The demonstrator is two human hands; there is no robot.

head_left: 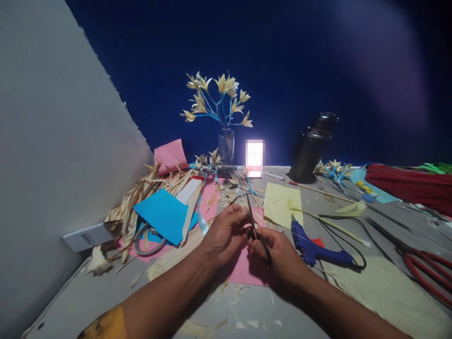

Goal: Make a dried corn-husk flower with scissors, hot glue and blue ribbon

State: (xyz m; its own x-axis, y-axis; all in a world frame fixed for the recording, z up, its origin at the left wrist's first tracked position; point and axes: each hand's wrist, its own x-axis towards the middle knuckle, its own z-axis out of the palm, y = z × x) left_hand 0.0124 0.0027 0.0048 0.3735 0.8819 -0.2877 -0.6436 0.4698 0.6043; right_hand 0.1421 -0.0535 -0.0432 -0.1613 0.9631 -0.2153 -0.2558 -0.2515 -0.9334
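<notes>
Bare forearms reach in from the bottom edge, a mustard-yellow sleeve (106, 325) with dark markings at the left elbow. On inspection, the right hand (277, 252) is closed around the black handles of a small pair of scissors (263, 247), their dark blades pointing away from the person, between the two hands. The left hand (224, 238) sits just beside the blades, thumb and fingertips drawn together; whether anything is pinched between them, I cannot tell. Both hands are above a bright pink paper sheet (247, 270) on the grey table (116, 301).

Right of the hands lies a blue glue gun (310, 252) with a black cord, near a pale yellow square of paper (277, 200). Farther right are large shears with red handles (423, 263) and, behind them, a dark red cloth (406, 188).

Left of the hands, noted: a bright blue paper sheet (162, 214) partly over a grey ring (138, 242), with dry tan husk strips (132, 202) heaped behind. Against the dark blue wall stands a clear glass vase (226, 146) holding cream flowers (226, 84) on blue stems. A dark cylindrical flask (307, 155) stands to its right, appearing tilted.
</notes>
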